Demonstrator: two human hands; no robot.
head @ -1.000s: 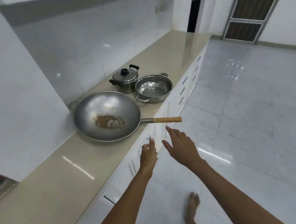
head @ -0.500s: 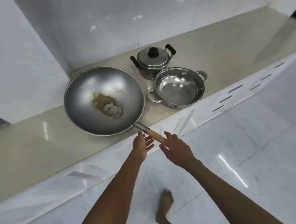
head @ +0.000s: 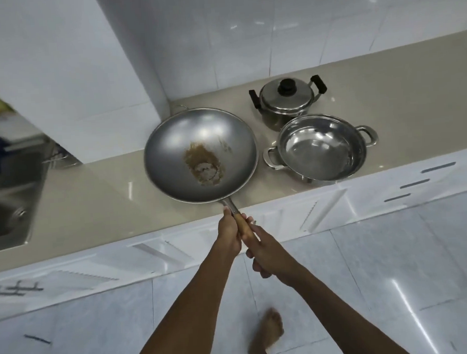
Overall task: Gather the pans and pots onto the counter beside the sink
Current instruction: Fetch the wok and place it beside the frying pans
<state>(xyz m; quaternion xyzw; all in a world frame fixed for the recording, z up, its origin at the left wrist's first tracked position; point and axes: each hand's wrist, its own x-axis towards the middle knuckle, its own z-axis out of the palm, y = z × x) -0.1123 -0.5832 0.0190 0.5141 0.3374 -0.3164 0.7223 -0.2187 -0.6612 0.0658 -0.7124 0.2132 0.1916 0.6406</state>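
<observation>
Wok (head: 201, 154) holds brown residue; steel pot (head: 321, 151) empty.

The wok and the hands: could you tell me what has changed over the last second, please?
Both hands reached forward and closed on the wok handle: left hand nearer the bowl, right hand behind. The wok, lidded pot and open pot kept their places on the counter.

Grey wok (head: 201, 154) — brown-stained centre — beside silver pots on beige counter (head: 91, 196).
</observation>
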